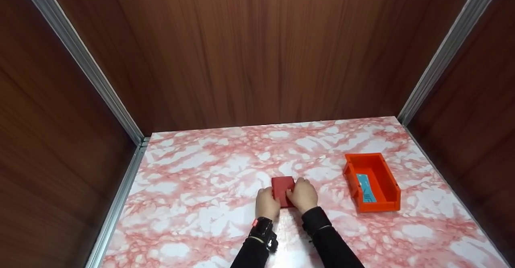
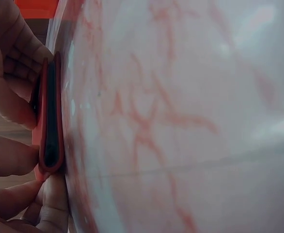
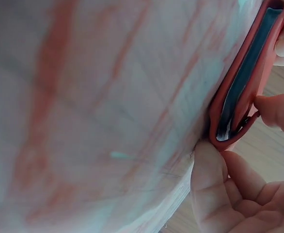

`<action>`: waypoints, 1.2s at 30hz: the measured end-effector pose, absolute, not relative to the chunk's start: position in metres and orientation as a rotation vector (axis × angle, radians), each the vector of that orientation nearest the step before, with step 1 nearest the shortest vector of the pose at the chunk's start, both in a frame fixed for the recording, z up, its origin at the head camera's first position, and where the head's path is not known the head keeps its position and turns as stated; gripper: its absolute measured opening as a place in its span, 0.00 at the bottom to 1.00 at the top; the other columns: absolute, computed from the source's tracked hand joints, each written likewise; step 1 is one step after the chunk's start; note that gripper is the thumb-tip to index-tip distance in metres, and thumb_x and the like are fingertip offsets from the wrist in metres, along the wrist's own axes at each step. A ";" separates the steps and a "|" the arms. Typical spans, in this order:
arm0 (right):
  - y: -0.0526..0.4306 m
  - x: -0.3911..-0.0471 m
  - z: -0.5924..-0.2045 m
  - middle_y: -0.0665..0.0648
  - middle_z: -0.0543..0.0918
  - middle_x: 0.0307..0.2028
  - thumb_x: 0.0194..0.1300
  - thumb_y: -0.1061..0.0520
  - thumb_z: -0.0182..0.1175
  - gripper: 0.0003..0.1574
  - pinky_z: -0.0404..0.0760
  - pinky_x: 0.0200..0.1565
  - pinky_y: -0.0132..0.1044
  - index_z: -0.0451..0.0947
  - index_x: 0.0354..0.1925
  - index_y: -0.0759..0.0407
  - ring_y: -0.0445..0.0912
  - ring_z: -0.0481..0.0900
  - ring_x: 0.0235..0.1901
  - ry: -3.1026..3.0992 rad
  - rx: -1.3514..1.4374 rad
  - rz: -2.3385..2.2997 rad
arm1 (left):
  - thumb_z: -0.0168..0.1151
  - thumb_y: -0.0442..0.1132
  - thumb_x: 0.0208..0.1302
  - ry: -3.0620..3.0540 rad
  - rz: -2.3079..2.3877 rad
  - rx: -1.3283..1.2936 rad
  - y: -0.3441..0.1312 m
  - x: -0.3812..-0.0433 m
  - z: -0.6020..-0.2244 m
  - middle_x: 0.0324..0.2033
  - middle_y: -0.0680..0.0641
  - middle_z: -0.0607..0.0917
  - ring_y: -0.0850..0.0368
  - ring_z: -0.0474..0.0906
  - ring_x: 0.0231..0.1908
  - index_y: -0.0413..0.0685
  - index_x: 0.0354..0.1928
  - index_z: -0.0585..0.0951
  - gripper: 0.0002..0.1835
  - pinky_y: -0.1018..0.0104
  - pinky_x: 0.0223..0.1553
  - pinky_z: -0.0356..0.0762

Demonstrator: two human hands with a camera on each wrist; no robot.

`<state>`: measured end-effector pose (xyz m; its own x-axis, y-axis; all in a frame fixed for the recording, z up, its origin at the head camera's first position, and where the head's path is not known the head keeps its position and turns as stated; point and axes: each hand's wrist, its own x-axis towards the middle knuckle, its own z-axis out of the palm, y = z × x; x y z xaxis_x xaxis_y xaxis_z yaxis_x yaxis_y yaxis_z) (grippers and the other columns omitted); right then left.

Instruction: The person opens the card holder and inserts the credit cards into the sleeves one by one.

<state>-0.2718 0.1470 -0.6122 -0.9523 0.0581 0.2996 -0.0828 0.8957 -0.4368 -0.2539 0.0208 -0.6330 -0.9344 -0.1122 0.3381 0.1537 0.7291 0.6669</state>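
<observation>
A red folded wallet [image 1: 283, 182] lies flat on the marbled tabletop between both hands. My left hand [image 1: 267, 204] holds its left edge; in the left wrist view, the thumb presses the top and bent fingers [image 2: 55, 199] sit against the side. My right hand [image 1: 304, 195] grips the opposite edge, its thumb on the upper face. Seen in the right wrist view, the wallet [image 3: 265, 73] shows dark layers inside its red cover and a flap curling round beside the right thumb [image 3: 277, 112].
An orange open-front bin [image 1: 391, 181] stands to the right, with a light-blue card [image 1: 365, 187] inside it. Brown wood-grain panels [image 1: 257, 58] and metal rails [image 1: 120, 113] enclose the pink-and-white table [image 1: 189, 187] at the back and sides.
</observation>
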 end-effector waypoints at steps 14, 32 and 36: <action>0.147 -0.270 -0.608 0.66 0.76 0.22 0.53 0.61 0.68 0.14 0.78 0.28 0.56 0.76 0.27 0.71 0.64 0.78 0.24 -2.705 0.136 0.547 | 0.69 0.27 0.47 -2.579 -1.063 -0.039 0.021 -0.252 -0.632 0.27 0.45 0.79 0.45 0.79 0.33 0.37 0.35 0.84 0.10 0.54 0.40 0.77; 0.147 -0.271 -0.607 0.67 0.78 0.25 0.57 0.64 0.66 0.08 0.79 0.30 0.55 0.78 0.31 0.69 0.63 0.80 0.26 -2.738 0.201 0.493 | 0.68 0.27 0.49 -2.550 -1.083 -0.049 0.021 -0.252 -0.630 0.28 0.44 0.79 0.45 0.79 0.33 0.36 0.33 0.84 0.07 0.55 0.40 0.77; 0.147 -0.270 -0.606 0.66 0.78 0.25 0.57 0.64 0.65 0.08 0.79 0.30 0.55 0.76 0.30 0.69 0.63 0.80 0.26 -2.732 0.215 0.509 | 0.68 0.27 0.50 -2.547 -1.070 -0.048 0.022 -0.251 -0.629 0.29 0.43 0.80 0.43 0.80 0.35 0.34 0.36 0.84 0.09 0.54 0.41 0.77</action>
<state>-0.2695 0.1472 -0.6058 -0.9263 -0.0834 0.3674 -0.2101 0.9239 -0.3199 -0.2514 0.0217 -0.6295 -0.9286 -0.1122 0.3537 0.1740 0.7102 0.6821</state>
